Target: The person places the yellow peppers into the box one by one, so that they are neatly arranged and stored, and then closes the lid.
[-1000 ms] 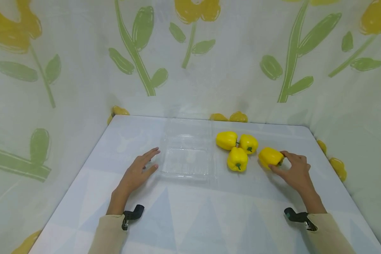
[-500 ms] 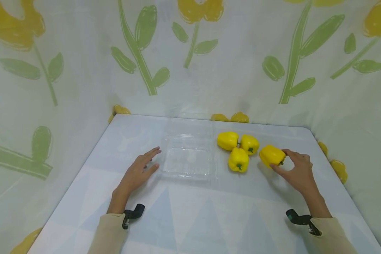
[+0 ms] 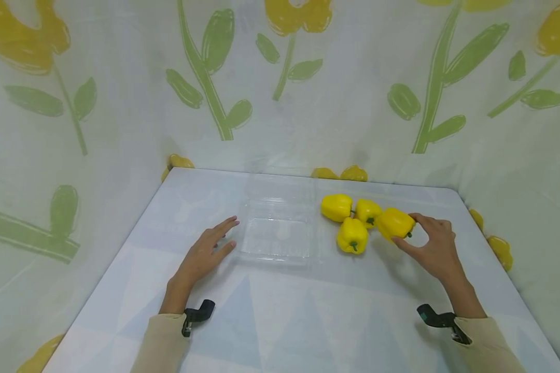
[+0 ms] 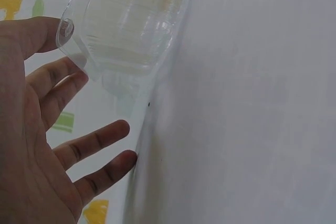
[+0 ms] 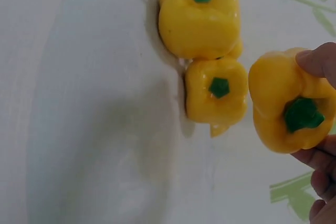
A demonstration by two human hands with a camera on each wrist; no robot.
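Observation:
Between thumb and fingers, my right hand (image 3: 435,247) pinches a yellow bell pepper (image 3: 394,223) by its stem end, raised above the table. In the right wrist view the held pepper (image 5: 286,98) turns its green stem toward the camera. Just left of it, three more yellow bell peppers (image 3: 352,235) lie close together on the table. My left hand (image 3: 204,257) has its fingers spread beside a clear plastic container (image 3: 276,258). The left wrist view puts the thumb and fingers near the container's corner (image 4: 123,30); whether they touch it I cannot tell.
The container stands with its hinged lid (image 3: 280,186) folded back toward the far table edge. A pale table (image 3: 280,321) with a triangle pattern lies beneath everything. A flower-printed cloth (image 3: 345,103) rises behind the table and at both sides.
My right hand has lifted the pepper off the table and carried it slightly left, toward the other peppers. The left hand has stayed beside the container.

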